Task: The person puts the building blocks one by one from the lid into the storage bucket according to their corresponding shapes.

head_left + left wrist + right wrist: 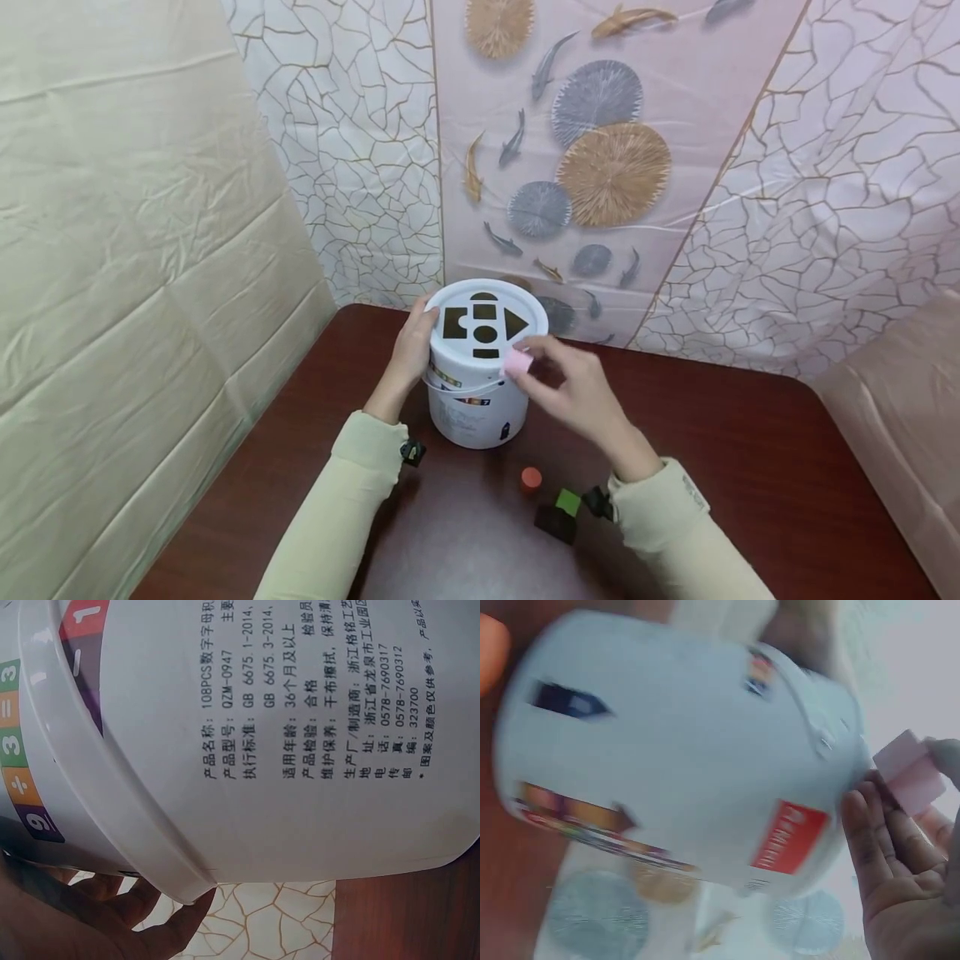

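Note:
A white bucket [465, 421] stands upright on the table, its lid [435, 333] cut with several shaped holes, among them a triangle, a circle and a square. My left hand [408, 354] grips the bucket's left side, with the thumb at the lid's rim. In the left wrist view, curled fingers of that hand [127, 919] lie around the side near the white handle [127, 802]. Between thumb and fingertips, my right hand [573, 387] pinches a small pink block [517, 363] over the lid's front right edge. The right wrist view also shows this pink block [910, 772], beside the lid.
In front of the bucket lie a red cylinder block [531, 479], a green block [568, 502] and a dark block [556, 523], the last two close together. Patterned cloth [375, 150] hangs behind the dark red table [720, 433], and beige cloth [150, 250] hangs at the left.

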Demonstrator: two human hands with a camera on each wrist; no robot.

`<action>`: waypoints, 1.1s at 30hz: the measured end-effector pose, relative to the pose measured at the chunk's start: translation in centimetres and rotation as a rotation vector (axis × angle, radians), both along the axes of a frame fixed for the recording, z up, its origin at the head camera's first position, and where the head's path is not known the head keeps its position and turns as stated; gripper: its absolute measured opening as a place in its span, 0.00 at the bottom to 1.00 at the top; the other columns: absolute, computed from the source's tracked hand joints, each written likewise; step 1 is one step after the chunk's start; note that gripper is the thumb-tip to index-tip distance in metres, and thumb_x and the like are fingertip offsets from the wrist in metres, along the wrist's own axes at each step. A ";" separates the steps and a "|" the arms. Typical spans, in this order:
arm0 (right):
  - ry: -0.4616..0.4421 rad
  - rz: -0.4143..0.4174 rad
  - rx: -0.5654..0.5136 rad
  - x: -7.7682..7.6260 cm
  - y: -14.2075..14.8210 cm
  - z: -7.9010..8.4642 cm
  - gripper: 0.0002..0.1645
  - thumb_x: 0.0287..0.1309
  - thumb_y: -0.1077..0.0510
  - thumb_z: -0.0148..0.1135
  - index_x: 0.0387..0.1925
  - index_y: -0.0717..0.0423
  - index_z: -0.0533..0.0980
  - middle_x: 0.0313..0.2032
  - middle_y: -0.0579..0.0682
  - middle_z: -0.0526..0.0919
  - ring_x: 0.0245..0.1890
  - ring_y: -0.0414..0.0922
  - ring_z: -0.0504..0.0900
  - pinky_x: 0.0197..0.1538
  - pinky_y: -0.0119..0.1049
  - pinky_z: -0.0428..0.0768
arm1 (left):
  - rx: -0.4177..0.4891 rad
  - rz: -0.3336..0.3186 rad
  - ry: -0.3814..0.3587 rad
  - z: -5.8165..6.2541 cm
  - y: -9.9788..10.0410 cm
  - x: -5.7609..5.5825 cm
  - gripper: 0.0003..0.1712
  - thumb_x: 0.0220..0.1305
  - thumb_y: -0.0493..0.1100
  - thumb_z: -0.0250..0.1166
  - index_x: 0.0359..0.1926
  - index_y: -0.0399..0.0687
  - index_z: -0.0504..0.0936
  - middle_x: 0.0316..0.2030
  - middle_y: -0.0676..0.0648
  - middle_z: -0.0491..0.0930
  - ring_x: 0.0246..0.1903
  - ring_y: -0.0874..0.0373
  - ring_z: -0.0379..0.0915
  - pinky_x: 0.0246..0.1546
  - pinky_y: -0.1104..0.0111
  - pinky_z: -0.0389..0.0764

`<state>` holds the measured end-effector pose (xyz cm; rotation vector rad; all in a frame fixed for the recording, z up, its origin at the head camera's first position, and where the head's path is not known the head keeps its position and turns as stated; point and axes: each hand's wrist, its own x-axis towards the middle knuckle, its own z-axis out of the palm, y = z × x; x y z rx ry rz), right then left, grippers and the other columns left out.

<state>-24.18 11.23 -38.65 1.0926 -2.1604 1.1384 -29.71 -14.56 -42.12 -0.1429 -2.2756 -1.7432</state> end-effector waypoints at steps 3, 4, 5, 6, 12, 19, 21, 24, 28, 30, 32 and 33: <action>-0.035 0.011 -0.082 -1.6 -0.5 1.9 0.19 0.57 0.60 0.74 0.50 0.55 0.81 0.42 0.49 0.88 0.35 0.43 0.87 0.37 0.34 0.84 | -0.012 0.006 -0.008 0.1 -0.2 0.1 0.30 0.75 0.57 0.42 0.73 0.58 0.66 0.70 0.45 0.67 0.69 0.46 0.60 0.67 0.43 0.59; -0.052 0.007 -0.099 -2.2 -0.6 2.4 0.19 0.57 0.60 0.74 0.51 0.56 0.81 0.43 0.50 0.88 0.36 0.45 0.87 0.38 0.34 0.84 | -0.015 0.006 -0.011 0.1 -0.2 0.1 0.30 0.75 0.57 0.42 0.73 0.58 0.66 0.70 0.45 0.67 0.68 0.46 0.61 0.67 0.43 0.59; -0.074 -0.002 -0.108 -2.9 -0.6 2.8 0.21 0.58 0.60 0.74 0.52 0.56 0.80 0.44 0.51 0.88 0.36 0.45 0.87 0.38 0.35 0.84 | -0.019 0.010 -0.012 0.2 -0.2 0.0 0.30 0.75 0.58 0.42 0.73 0.58 0.66 0.70 0.45 0.67 0.68 0.46 0.61 0.67 0.43 0.59; -0.093 -0.019 -0.109 -3.6 -0.8 3.2 0.22 0.58 0.59 0.74 0.53 0.57 0.80 0.44 0.51 0.88 0.37 0.46 0.87 0.39 0.36 0.85 | -0.019 0.012 -0.011 0.2 -0.2 0.0 0.31 0.74 0.58 0.42 0.73 0.57 0.66 0.70 0.45 0.67 0.68 0.45 0.61 0.67 0.42 0.59; -0.158 -0.219 0.046 -8.1 -2.4 3.8 0.24 0.61 0.48 0.71 0.55 0.53 0.80 0.42 0.51 0.88 0.42 0.49 0.86 0.48 0.47 0.82 | -0.013 0.017 0.009 0.3 -0.5 -0.3 0.30 0.75 0.57 0.42 0.73 0.57 0.66 0.70 0.45 0.67 0.69 0.46 0.60 0.67 0.43 0.59; -0.161 -0.356 0.200 -9.8 -3.7 2.7 0.24 0.61 0.48 0.70 0.53 0.57 0.80 0.47 0.55 0.84 0.53 0.55 0.77 0.61 0.52 0.67 | -0.012 0.011 0.005 0.2 -0.3 -0.1 0.30 0.75 0.57 0.42 0.72 0.56 0.67 0.69 0.45 0.69 0.68 0.47 0.61 0.68 0.44 0.59; -0.163 -0.364 0.208 -10.1 -3.7 2.8 0.25 0.61 0.48 0.71 0.52 0.60 0.81 0.47 0.57 0.83 0.52 0.55 0.76 0.60 0.52 0.68 | -0.012 0.017 0.006 0.2 -0.3 -0.1 0.30 0.75 0.57 0.42 0.72 0.56 0.67 0.69 0.45 0.69 0.68 0.47 0.61 0.68 0.44 0.59; -0.167 -0.366 0.229 -10.4 -3.7 3.0 0.27 0.61 0.47 0.70 0.53 0.62 0.80 0.47 0.60 0.82 0.52 0.56 0.75 0.58 0.53 0.69 | -0.008 0.027 0.008 0.3 -0.4 -0.2 0.30 0.74 0.57 0.42 0.72 0.57 0.67 0.69 0.45 0.69 0.68 0.47 0.62 0.67 0.44 0.59; -0.181 -0.351 0.192 -9.9 -3.0 3.0 0.33 0.62 0.44 0.69 0.60 0.61 0.76 0.53 0.60 0.78 0.56 0.57 0.75 0.59 0.54 0.71 | -0.016 0.020 0.000 0.3 -0.2 -0.3 0.30 0.74 0.58 0.42 0.72 0.58 0.67 0.69 0.46 0.69 0.68 0.47 0.61 0.67 0.44 0.60; -0.169 -0.335 0.141 -9.2 -2.4 2.9 0.34 0.62 0.45 0.68 0.63 0.60 0.74 0.56 0.59 0.76 0.56 0.56 0.76 0.58 0.54 0.74 | -0.020 0.013 -0.003 0.2 -0.2 -0.2 0.30 0.75 0.57 0.42 0.73 0.58 0.67 0.69 0.46 0.69 0.69 0.47 0.61 0.67 0.45 0.60; -0.139 -0.311 0.087 -8.5 -1.7 3.0 0.32 0.63 0.47 0.68 0.62 0.59 0.74 0.56 0.58 0.76 0.53 0.56 0.79 0.54 0.52 0.79 | -0.020 0.013 -0.001 0.2 -0.3 -0.2 0.30 0.75 0.57 0.42 0.73 0.57 0.67 0.69 0.45 0.69 0.68 0.47 0.61 0.68 0.45 0.59; -0.118 -0.298 0.075 -8.3 -1.4 3.0 0.30 0.63 0.48 0.68 0.62 0.59 0.75 0.55 0.58 0.76 0.52 0.56 0.80 0.52 0.51 0.80 | -0.020 0.016 0.003 0.3 -0.4 -0.2 0.30 0.75 0.57 0.42 0.73 0.57 0.67 0.69 0.45 0.69 0.68 0.47 0.61 0.68 0.45 0.59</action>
